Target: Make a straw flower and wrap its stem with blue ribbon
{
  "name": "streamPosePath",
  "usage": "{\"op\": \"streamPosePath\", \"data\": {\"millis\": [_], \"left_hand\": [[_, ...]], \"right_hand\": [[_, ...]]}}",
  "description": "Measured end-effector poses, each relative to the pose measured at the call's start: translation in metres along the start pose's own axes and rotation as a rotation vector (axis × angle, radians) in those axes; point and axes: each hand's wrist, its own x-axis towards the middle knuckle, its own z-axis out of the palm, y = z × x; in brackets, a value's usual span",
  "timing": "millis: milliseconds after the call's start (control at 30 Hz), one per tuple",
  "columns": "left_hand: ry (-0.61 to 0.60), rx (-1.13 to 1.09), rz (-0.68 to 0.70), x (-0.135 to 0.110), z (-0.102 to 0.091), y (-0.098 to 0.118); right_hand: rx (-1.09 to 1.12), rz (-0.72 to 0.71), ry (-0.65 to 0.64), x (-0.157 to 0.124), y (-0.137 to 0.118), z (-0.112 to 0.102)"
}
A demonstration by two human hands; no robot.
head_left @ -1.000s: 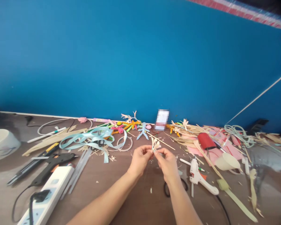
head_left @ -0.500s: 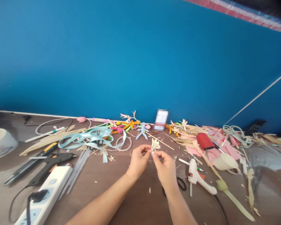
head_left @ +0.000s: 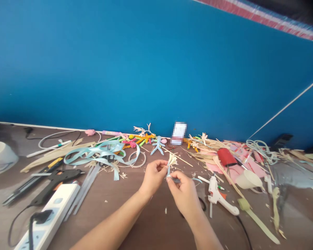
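Observation:
My left hand [head_left: 152, 176] pinches the stem of a small pale straw flower [head_left: 172, 160] held above the brown table [head_left: 135, 222]. Just to its right, my right hand [head_left: 183, 194] is closed on a thin light-blue ribbon strip [head_left: 197, 179] that runs up against the flower's stem. Both hands meet at the table's middle, fingers curled. A white glue gun [head_left: 219, 198] lies right of my right hand, and black scissors [head_left: 202, 205] are partly hidden under that wrist.
Left: a white power strip [head_left: 48, 217], a black glue gun [head_left: 56, 180], a loose blue ribbon [head_left: 99, 154], a white bowl [head_left: 0, 156]. Coloured craft figures [head_left: 146, 139] line the blue wall. Right: straw scraps [head_left: 211, 147], a red spool [head_left: 225, 156], a paper cup [head_left: 249, 179].
My right hand has slid down and toward me, drawing the blue ribbon strip out from the flower's stem. The left hand keeps its hold almost in place.

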Motion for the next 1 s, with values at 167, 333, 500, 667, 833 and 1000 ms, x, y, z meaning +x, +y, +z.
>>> {"op": "streamPosePath", "data": {"millis": [167, 333, 500, 667, 833, 1000], "left_hand": [[-0.070, 0.147, 0.099, -0.004, 0.000, -0.004], [-0.173, 0.316, 0.245, -0.011, 0.001, 0.003], [-0.327, 0.336, 0.235, -0.016, 0.002, 0.006], [-0.373, 0.298, 0.208, -0.017, 0.002, 0.008], [-0.428, 0.273, 0.176, -0.017, 0.002, 0.012], [-0.443, 0.106, 0.053, -0.016, 0.004, 0.012]], "right_hand": [[-0.069, -0.026, -0.148, 0.004, -0.015, -0.008], [-0.234, -0.134, -0.128, 0.022, -0.045, -0.032], [-0.545, -0.205, -0.193, 0.063, -0.059, -0.046], [-0.574, 0.001, -0.329, 0.107, -0.030, -0.052], [-0.476, 0.179, -0.489, 0.117, 0.008, -0.054], [-0.422, 0.190, -0.574, 0.107, 0.024, -0.046]]}}
